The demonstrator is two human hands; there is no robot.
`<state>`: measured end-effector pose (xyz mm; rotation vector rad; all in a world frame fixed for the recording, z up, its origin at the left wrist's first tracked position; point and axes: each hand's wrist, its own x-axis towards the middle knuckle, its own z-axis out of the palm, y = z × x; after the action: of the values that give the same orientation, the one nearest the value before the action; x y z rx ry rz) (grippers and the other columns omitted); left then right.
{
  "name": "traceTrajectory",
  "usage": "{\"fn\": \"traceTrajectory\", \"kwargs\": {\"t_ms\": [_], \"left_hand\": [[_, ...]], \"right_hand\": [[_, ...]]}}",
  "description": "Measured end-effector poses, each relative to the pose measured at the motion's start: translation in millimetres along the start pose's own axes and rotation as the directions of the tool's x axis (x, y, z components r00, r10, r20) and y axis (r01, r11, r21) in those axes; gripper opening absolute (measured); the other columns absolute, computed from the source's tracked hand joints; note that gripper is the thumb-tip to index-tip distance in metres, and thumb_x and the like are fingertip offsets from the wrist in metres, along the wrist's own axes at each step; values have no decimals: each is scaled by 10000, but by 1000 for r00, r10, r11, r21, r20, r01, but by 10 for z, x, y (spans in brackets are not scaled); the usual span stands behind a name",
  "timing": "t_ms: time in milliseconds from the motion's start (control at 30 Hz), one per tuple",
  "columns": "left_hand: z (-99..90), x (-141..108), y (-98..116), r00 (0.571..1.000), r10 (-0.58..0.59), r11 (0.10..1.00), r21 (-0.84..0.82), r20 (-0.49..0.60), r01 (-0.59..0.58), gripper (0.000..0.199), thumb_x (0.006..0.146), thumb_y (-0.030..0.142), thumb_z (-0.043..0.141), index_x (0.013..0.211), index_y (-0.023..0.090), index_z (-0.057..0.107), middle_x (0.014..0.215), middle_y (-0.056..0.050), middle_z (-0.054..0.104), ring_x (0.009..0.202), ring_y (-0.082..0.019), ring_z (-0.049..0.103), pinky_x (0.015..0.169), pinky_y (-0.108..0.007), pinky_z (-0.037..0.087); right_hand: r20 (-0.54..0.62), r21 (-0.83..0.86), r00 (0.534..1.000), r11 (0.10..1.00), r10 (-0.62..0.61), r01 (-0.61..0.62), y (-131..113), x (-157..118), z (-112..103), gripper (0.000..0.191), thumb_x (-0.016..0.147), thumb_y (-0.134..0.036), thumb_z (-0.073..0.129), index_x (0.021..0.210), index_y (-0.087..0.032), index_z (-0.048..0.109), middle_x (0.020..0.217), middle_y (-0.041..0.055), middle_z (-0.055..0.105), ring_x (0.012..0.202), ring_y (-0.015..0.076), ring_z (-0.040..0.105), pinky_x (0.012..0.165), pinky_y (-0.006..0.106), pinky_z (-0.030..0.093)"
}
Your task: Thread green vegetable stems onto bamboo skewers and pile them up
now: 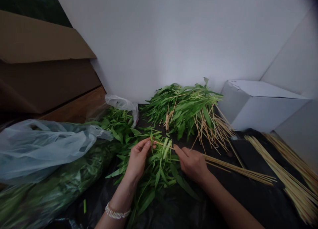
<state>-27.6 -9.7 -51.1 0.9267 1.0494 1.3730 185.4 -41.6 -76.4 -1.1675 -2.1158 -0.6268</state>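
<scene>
My right hand (191,162) is closed around several thin bamboo skewers (239,170), their long ends sticking out to the right. One skewer points left from its fingers, with pieces of pale green stem (167,148) threaded side by side along it. At that skewer's left tip, my left hand (139,156) pinches a green stem (151,139) between thumb and fingers. Whether the tip has gone through this stem is too small to tell. Long-leaved greens (159,177), which look like water spinach, hang and lie beneath both hands.
Skewered greens (184,106) are heaped against the white wall. Bundles of loose skewers (280,169) lie at the right, before a white box (258,110). Plastic bags (47,149) of greens fill the left, below a cardboard box (44,80). Black sheeting (218,202) covers the work surface.
</scene>
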Motion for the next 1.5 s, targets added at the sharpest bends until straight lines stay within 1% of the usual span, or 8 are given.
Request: {"fn": "traceTrajectory", "kwargs": {"t_ms": [500,767,1000,1133,1233,1333,1433,1500], "left_hand": [[-14,-13,134,998,66,969,241,-15,-60,324,640,384,818,861,150,782,792,-73,769,697,-180,663,729,-285,510],[-67,16,61,998,-45,993,110,51,40,314,635,373,835,846,150,770,791,-67,759,658,-134,639,667,-237,504],[-1,-35,36,985,-109,988,127,131,92,253,640,369,830,730,146,754,696,-44,715,616,-125,608,636,-225,492],[13,-32,29,994,-79,987,144,81,66,294,625,398,832,773,155,756,754,-49,719,625,-130,594,602,-216,471],[-15,14,59,995,-59,987,155,76,46,403,695,520,744,851,149,766,788,-73,713,642,-139,586,574,-208,449],[-18,41,95,986,-97,974,216,135,66,450,735,579,667,736,136,747,636,-51,651,548,-127,526,494,-195,385],[32,21,102,959,-113,936,351,260,15,347,733,473,701,598,154,688,496,12,547,457,-105,420,447,-197,319],[78,-8,101,948,-97,933,359,304,-20,284,691,370,748,524,161,654,491,16,554,467,-113,437,469,-208,350]], "right_hand": [[14,-9,1000,1000,-23,23,-12,3,-22,396,819,-60,443,1164,-118,629,682,11,555,559,129,460,548,308,290],[-3,7,1000,1000,-25,25,-40,1,-5,398,816,-50,431,1159,-111,622,683,11,556,563,129,468,542,303,297],[1,21,999,999,-34,34,-91,9,18,390,811,-49,440,1152,-105,620,683,12,557,552,125,469,530,309,295],[-19,9,999,999,-31,31,-62,20,0,360,832,-62,427,1137,-98,616,686,15,557,558,128,469,537,311,297],[-55,20,998,999,-27,28,1,22,-38,286,859,-86,426,1065,-92,624,678,16,548,571,128,466,545,307,305],[-98,53,994,997,-42,48,42,27,-76,203,880,-113,453,992,-106,622,670,13,548,599,129,482,562,299,321],[-125,75,989,993,-84,94,30,36,-96,196,880,-112,455,994,-103,614,673,19,558,612,131,493,568,298,327],[-130,81,985,989,-109,121,8,39,-100,210,873,-107,452,1011,-97,611,666,19,556,612,135,495,565,301,325]]}}
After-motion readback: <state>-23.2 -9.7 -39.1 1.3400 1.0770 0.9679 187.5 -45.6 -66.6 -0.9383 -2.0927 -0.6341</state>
